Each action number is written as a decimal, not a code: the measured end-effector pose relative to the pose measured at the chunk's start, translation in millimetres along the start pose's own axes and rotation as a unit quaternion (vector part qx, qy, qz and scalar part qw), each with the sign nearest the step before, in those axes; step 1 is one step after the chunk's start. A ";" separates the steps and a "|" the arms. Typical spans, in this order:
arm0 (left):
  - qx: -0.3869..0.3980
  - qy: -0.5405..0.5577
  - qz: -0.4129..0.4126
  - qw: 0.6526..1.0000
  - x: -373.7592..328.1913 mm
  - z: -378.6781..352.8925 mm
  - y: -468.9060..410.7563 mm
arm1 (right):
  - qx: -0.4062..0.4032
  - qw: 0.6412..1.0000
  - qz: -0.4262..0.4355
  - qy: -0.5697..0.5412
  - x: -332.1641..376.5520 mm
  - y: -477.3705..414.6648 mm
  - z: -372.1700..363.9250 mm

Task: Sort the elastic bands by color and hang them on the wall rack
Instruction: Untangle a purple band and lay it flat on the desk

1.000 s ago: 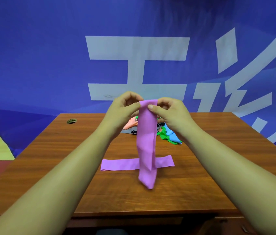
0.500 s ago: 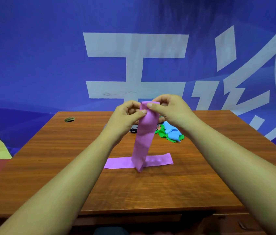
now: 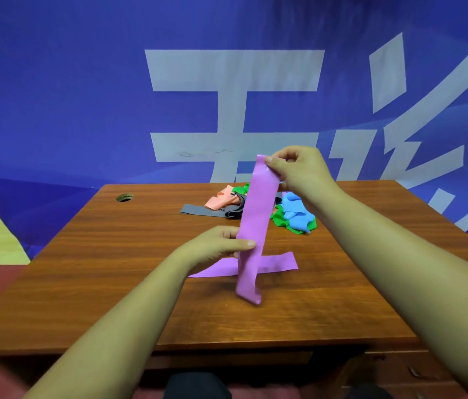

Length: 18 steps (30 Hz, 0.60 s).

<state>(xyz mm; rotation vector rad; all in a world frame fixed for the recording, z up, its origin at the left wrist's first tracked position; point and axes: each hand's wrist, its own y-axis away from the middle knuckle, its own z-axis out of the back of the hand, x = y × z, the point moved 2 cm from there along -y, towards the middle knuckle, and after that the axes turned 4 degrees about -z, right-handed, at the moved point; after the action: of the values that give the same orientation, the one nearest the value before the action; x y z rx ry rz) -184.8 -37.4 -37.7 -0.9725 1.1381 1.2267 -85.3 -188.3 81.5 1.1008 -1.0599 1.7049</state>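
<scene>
Since the frame half a second back, the left hand [image 3: 212, 247] has dropped away from the top of the held purple band [image 3: 256, 208] and now sits about halfway down it. The right hand [image 3: 302, 168] has kept the top end and lifted it a little. We note the right thumb and forefinger pinched on the upper edge, other fingers curled loosely behind. Left thumb lies across the near face of the band with the fingers tucked behind it: a light pinch, by our reading meant to run down the strip and draw it flat. Band hangs near upright, slightly tilted, lower end low over the table [image 3: 106, 254]; we cannot tell whether it touches. It crosses in front of the second purple band [image 3: 280, 263], which lies flat on the wood. We judge that one was laid out as the start of a purple group, and the held one is being smoothed to join it. Toward the far edge sits the unsorted heap: pink band [image 3: 220, 200], grey band [image 3: 195, 210], green band [image 3: 280, 221], blue band [image 3: 296, 211], tangled and touching. Colour sorting looks barely begun. No wall rack in view, only the blue backdrop [image 3: 54, 110], so hanging seems some way off.
</scene>
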 end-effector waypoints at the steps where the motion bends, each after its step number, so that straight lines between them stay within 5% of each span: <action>1: 0.004 0.009 0.009 1.000 4.7 0.6 1.5 | -0.009 1.000 -0.010 -0.008 -3.0 -2.3 1.5; 13: -0.028 0.166 0.094 0.981 36.8 45.3 28.3 | -0.119 0.956 -0.173 -0.206 -63.1 -21.4 29.1; 18: -0.145 0.182 0.120 0.965 57.0 64.1 31.0 | -0.118 0.948 -0.221 -0.194 -100.7 -15.3 29.3</action>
<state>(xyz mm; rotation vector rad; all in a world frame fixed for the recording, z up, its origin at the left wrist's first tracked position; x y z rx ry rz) -208.9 39.5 -80.4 -1.3515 1.4190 1.4786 -36.2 -230.3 -2.5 1.4228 -1.1159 1.0040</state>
